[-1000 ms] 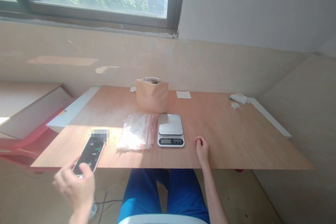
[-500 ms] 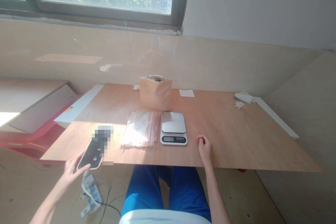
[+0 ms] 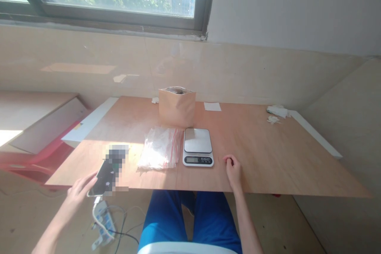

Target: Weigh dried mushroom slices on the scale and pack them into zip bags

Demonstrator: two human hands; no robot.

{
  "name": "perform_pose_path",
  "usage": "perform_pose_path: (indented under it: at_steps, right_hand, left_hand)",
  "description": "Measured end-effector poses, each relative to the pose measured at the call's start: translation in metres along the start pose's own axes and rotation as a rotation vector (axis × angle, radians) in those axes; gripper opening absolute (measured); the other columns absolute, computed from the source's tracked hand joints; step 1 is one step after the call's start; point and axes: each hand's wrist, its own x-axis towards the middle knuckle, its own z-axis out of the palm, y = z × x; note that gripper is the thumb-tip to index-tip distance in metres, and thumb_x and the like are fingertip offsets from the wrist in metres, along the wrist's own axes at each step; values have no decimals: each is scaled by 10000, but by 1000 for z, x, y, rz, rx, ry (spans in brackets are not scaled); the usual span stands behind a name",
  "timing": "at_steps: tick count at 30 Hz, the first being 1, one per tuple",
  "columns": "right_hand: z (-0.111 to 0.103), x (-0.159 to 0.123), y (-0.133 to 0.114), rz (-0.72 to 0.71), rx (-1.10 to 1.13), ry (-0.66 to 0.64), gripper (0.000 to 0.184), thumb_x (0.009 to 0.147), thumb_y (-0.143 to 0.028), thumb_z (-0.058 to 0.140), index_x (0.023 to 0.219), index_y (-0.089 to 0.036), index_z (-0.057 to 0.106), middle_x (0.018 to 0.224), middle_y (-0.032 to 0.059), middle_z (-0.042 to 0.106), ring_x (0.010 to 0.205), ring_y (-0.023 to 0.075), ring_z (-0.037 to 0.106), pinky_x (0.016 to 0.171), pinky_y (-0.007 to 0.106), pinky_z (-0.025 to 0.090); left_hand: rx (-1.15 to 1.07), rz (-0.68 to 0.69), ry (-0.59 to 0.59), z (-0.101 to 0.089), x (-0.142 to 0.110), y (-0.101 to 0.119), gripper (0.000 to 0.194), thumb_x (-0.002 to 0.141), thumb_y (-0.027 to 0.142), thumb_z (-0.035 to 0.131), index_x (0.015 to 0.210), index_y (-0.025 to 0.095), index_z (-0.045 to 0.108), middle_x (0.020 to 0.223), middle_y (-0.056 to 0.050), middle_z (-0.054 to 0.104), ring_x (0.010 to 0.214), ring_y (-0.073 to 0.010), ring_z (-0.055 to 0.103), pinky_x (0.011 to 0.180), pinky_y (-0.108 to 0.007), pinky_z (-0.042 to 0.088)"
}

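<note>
My left hand (image 3: 81,186) is at the table's front left, its outstretched fingers and thumb against the left edge of a smartphone (image 3: 104,178). The phone lies tilted at the table edge with a white cable (image 3: 95,206) plugged into its lower end; part of its screen is blurred out. My right hand (image 3: 233,168) rests on the table with curled fingers and nothing visible in them. To its left stands a white digital kitchen scale (image 3: 198,147) with a bare metal plate. Clear zip bags (image 3: 159,149) with red seal lines lie in a stack left of the scale.
An open brown kraft pouch (image 3: 177,107) stands upright behind the bags and scale. White paper (image 3: 212,106) lies near the wall, with crumpled tissues (image 3: 278,111) at the back right. Below the table's left front, a power strip (image 3: 104,222) sits among cables on the floor.
My left thumb has come off the phone's screen to its left edge, and the phone sits slightly lower in view. The right hand stays in place. The whole view has shifted slightly.
</note>
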Motion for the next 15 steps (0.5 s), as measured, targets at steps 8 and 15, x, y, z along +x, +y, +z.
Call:
perform_pose_path:
  at_steps: [8, 15]
  right_hand:
    - [1, 0, -1, -9, 15, 12, 198, 726, -251, 382, 608, -195, 532, 633, 29, 585, 617, 180, 523, 588, 274, 396]
    - [1, 0, -1, -4, 14, 5, 207, 727, -260, 375, 609, -189, 529, 634, 31, 584, 614, 177, 521, 587, 269, 395]
  left_hand:
    - [-125, -218, -63, 6, 37, 53, 456, 659, 477, 509, 999, 177, 551, 1061, -83, 517, 968, -239, 555, 813, -408, 488]
    - [-183, -234, -149, 6, 40, 59, 641, 537, 539, 593, 1093, 235, 495, 1140, -79, 444, 1007, -271, 548, 782, -414, 506]
